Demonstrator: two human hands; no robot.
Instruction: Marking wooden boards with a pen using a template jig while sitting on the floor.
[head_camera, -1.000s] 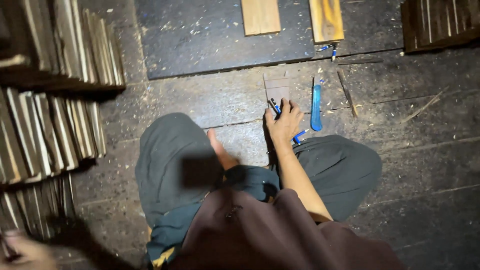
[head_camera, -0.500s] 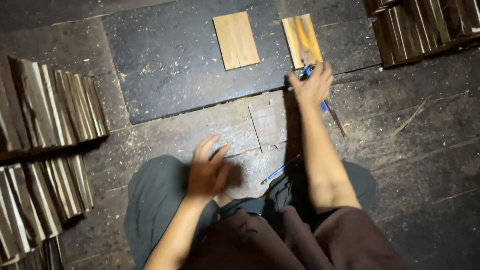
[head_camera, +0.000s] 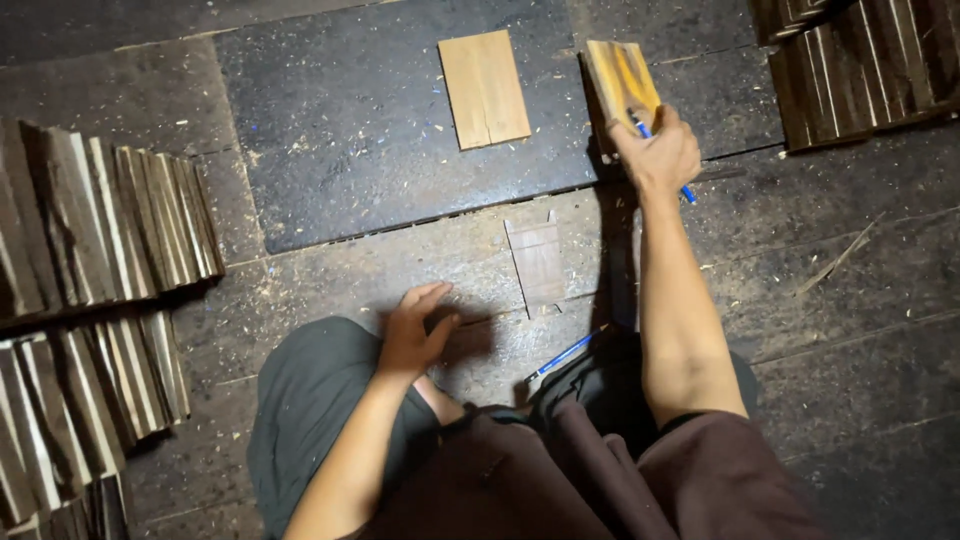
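My right hand (head_camera: 657, 152) is stretched forward and grips a small light wooden board (head_camera: 620, 78) by its near edge, tilting it up off the dark mat (head_camera: 350, 150); a blue pen (head_camera: 686, 192) is also held in that hand. A second light board (head_camera: 485, 87) lies flat on the mat to its left. My left hand (head_camera: 415, 330) hovers open above my left knee, holding nothing. A dark thin wood piece (head_camera: 538, 262) lies on the floor between my hands. Another blue pen (head_camera: 560, 357) rests near my right knee.
Stacks of dark striped wood slats stand at the left (head_camera: 100, 220) and lower left (head_camera: 70, 400), and another stack at the top right (head_camera: 860, 65). The plank floor (head_camera: 850, 330) is strewn with sawdust and splinters.
My right hand moved from the floor near my knee forward to the right board and lifted its edge. My left hand came in from the lower left to above my knee.
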